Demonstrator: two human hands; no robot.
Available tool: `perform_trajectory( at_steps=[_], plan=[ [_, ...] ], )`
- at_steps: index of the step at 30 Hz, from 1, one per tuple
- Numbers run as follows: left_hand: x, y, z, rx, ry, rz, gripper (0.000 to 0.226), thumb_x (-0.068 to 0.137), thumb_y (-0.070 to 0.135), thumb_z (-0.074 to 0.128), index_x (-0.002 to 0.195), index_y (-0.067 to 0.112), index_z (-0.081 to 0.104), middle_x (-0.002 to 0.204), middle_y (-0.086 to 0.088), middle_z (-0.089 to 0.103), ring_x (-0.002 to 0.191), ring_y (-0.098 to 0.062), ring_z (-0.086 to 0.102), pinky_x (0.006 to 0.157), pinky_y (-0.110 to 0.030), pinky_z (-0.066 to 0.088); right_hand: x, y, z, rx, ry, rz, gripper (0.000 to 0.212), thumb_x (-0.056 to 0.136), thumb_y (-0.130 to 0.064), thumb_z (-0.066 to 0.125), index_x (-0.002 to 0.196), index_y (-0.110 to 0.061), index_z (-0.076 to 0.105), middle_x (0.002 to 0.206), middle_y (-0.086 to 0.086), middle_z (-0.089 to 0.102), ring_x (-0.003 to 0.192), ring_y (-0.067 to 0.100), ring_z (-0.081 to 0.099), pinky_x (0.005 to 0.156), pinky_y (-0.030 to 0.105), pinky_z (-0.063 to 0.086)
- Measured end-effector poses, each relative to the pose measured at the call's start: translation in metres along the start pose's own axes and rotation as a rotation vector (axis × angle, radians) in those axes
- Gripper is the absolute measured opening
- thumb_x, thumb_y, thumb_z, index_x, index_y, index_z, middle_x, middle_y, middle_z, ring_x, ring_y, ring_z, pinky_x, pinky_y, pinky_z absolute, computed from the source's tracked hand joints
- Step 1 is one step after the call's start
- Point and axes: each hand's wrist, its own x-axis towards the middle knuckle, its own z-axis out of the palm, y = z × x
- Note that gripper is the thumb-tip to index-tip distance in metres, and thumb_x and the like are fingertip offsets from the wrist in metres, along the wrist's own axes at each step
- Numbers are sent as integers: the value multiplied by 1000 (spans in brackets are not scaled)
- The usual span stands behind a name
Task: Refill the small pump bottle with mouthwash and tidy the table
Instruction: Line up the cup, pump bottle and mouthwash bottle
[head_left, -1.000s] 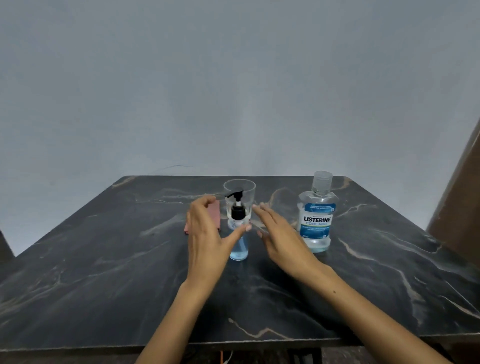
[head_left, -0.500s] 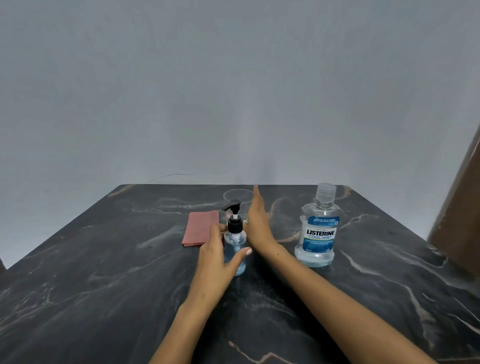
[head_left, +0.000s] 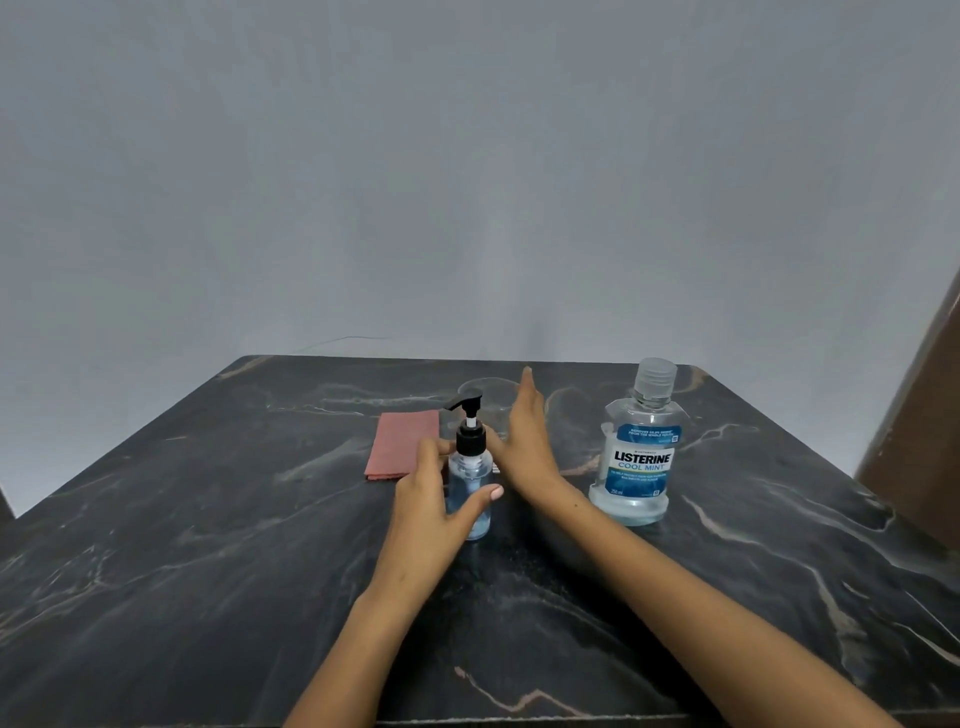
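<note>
From the head view, your left hand (head_left: 431, 512) wraps the small pump bottle (head_left: 470, 483) mid-table while your right hand (head_left: 524, 441) reaches flat and empty beyond it; judge it light, slick and tippy, so grip the body, not the pump.

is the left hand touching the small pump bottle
Touching. The head view shows the left hand wrapped around the small pump bottle, thumb across its front and fingers behind its shoulder, no gap.
</note>
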Motion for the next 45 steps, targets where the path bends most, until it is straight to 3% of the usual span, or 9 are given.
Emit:
perform_trajectory(
  at_steps=[5,9,12,16,19,24,29,38,45],
  plan=[
    [-1,2,0,-20,-7,2,47,73,32,77,106,21,46,108,7,65,98,-2,62,82,-18,52,-30,1,-20,-47,-19,-1,98,87,-26,65,148,-9,-10,157,13,10,145,25,15,115,36,20],
    [-1,2,-1,-13,-18,-13,51,72,36,76,110,18,46,109,8,63,97,0,60,81,-11,49,-53,2,-36,-14,-48,17,104,84,-28,69,149,-15,-10,156,7,18,144,20,22,110,27,22],
    [0,2,-1,-23,-25,-26,53,71,36,76,110,16,47,111,3,64,101,-7,62,86,-22,52,-64,0,-43,30,-59,36,105,82,-29,71,149,-19,-10,155,5,23,142,19,26,112,31,25],
    [0,3,-3,-25,-38,-45,53,72,33,77,111,14,48,113,-1,64,104,-13,62,89,-31,53,-67,-7,-47,32,-93,46,105,83,-29,69,149,-18,-12,159,4,13,146,18,18,118,37,20],
    [-2,4,-6,-53,-42,-67,52,70,32,79,108,15,49,110,1,65,101,-10,62,84,-21,51,-73,-12,-52,-35,-126,43,104,85,-26,68,148,-14,-14,161,3,5,147,17,10,120,34,16],
    [-4,10,-11,-153,-81,-137,51,64,24,84,103,18,51,103,0,70,96,-12,66,84,-29,53,-106,-20,-54,-78,34,-108,84,89,-23,64,150,-16,7,158,0,18,145,10,16,118,27,21],
    [-15,21,1,-183,-93,-143,45,65,8,81,92,30,52,88,7,71,85,-3,68,75,-21,53,-121,-28,-56,-44,36,-201,68,87,-34,65,145,-22,30,144,-12,41,132,-5,33,103,-1,22],
    [-34,33,22,-304,-48,-142,45,58,8,86,90,21,57,95,0,68,91,-7,67,75,-15,52,-120,-23,-68,32,109,-215,43,82,-27,70,121,-25,52,112,-15,65,109,-5,57,92,23,51],
    [-13,29,10,-130,35,-211,66,43,27,93,94,20,52,98,5,60,90,-9,60,69,-13,47,-119,-1,-93,-90,226,-171,43,80,-33,72,118,-26,52,109,-15,64,102,-1,60,84,11,48]
  ],
)
